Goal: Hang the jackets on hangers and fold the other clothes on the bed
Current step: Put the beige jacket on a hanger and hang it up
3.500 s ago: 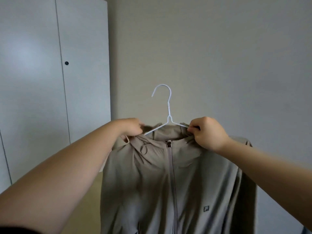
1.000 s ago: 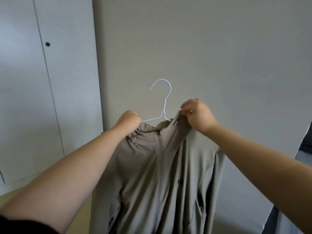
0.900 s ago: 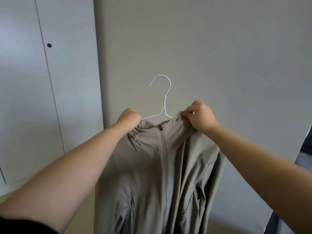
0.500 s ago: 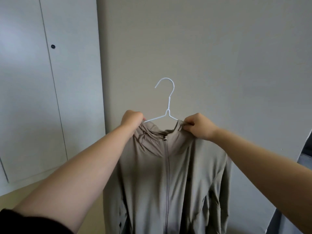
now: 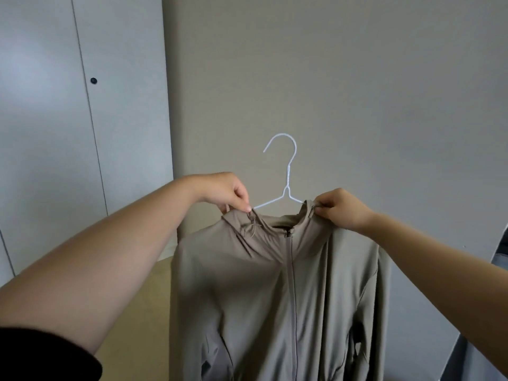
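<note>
A beige zip-up jacket (image 5: pixel 275 292) hangs in the air in front of me on a white wire hanger (image 5: pixel 288 171), whose hook stands up above the collar. My left hand (image 5: pixel 222 192) pinches the jacket's collar on the left side. On the right side of the collar my right hand (image 5: pixel 339 207) pinches the fabric. The zip is closed down the front. The hanger's arms are hidden inside the jacket's shoulders.
A plain grey wall (image 5: pixel 357 92) stands right behind the jacket. White wardrobe doors (image 5: pixel 82 133) with a small dark knob (image 5: pixel 94 80) fill the left. A pale wooden floor (image 5: pixel 143 312) shows below, and a dark edge of something sits at far right (image 5: pixel 501 251).
The jacket's left shoulder has spread out wider and the collar has been tugged lower on the hanger. Both hands have kept their pinch on the collar.
</note>
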The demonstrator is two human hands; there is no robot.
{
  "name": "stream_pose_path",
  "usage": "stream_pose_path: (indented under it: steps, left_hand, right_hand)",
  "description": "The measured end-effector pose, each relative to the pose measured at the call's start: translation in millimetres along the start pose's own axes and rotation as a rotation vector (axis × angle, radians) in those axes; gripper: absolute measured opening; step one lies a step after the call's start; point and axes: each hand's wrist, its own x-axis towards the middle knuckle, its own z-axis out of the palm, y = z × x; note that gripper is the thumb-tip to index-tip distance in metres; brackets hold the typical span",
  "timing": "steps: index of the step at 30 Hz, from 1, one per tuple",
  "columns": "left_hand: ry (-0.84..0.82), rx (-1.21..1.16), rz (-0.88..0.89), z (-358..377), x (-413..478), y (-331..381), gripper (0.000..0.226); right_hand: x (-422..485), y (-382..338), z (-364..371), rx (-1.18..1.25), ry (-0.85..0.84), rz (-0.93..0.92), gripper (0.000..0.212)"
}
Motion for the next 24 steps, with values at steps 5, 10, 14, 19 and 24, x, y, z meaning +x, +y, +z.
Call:
stream_pose_path:
  steps: [5,10,14,19,24]
  left_hand:
    - [0.152,-0.119,0.037,-5,-2,12,0.016]
    - [0.290,0.076,-0.217,27,11,-6,0.024]
    - [0.096,-0.120,-0.344,32,5,7,0.056]
    - [0.346,-0.022,-0.308,63,13,9,0.067]
    - [0.583,-0.229,-0.199,73,18,8,0.059]
  right_hand:
    - [-9,-5,1,0.012,-0.109,-0.083,0.031]
    - [-5,4,-4,0.048,0.024,-0.026,0.020]
    - [-4,13,-2,0.032,0.121,0.069,0.033]
    - [-4,18,-3,0.125,0.145,0.161,0.028]
    - [-4,16,-28,-0.026,-0.033,0.157,0.027]
